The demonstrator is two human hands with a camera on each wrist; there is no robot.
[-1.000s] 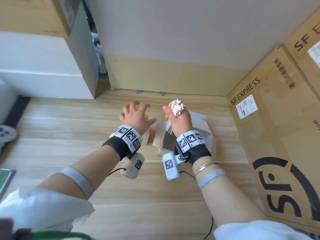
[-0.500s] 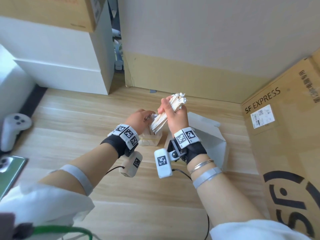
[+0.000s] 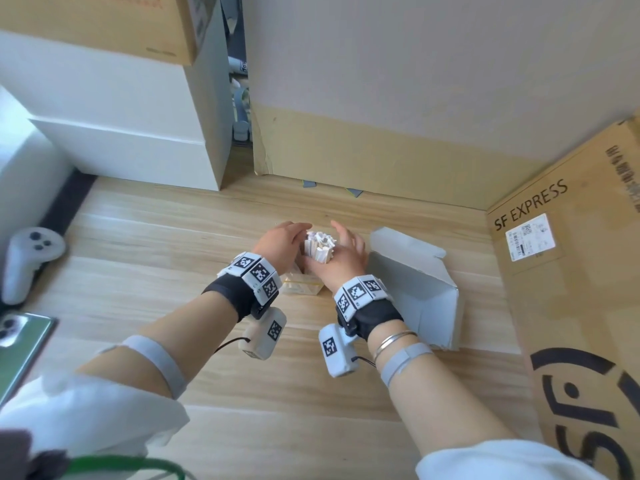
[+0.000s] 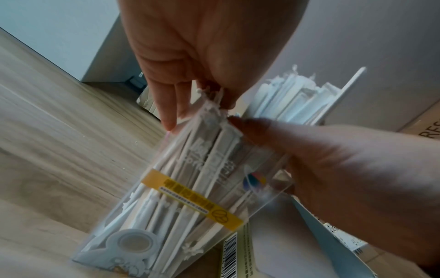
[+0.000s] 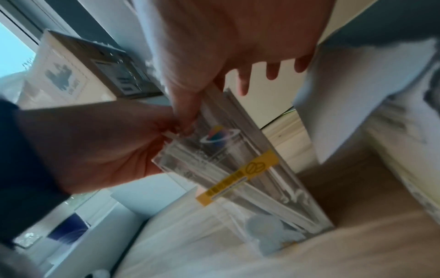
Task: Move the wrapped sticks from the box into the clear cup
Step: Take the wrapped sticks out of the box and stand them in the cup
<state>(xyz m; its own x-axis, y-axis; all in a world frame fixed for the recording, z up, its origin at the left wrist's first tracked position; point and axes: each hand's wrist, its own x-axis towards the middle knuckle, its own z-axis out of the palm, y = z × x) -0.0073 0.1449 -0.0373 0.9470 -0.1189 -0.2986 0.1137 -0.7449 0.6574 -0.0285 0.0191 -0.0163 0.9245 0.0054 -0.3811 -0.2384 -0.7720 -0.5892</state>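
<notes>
Nearest the camera, two bare forearms with rolled white sleeves (image 3: 86,407) reach forward over the wooden surface (image 3: 173,258), each wrist wearing a black strap with checkered marker blocks. Near the surface's left edge lie a green phone (image 3: 20,344) and, beyond it, a white game controller (image 3: 27,258).

Toward the middle of the surface the two hands meet around the clear cup (image 4: 190,197), which stands on the wood with a yellow label band across its wall. The wrapped sticks (image 3: 318,245) stand upright inside it, their crimped paper tops fanning above the rim. The left hand (image 3: 280,242) curls around the cup's left side, thumb and fingers closing on the rim and the stick tops. The right hand (image 3: 341,254) wraps the bundle from the right, its thumb (image 5: 183,105) pressed against the sticks just above the rim while its other fingers are spread loosely behind the bundle.

Just right of the hands, the box (image 3: 415,289), pale grey cardboard, lies on the surface with its flap open; its inside is hidden from the head view.

Along the right edge stands a large brown carton (image 3: 571,306) printed SF EXPRESS. At the far edge another cardboard panel (image 3: 381,150) rises, with white boxes (image 3: 121,109) stacked at the far left corner.
</notes>
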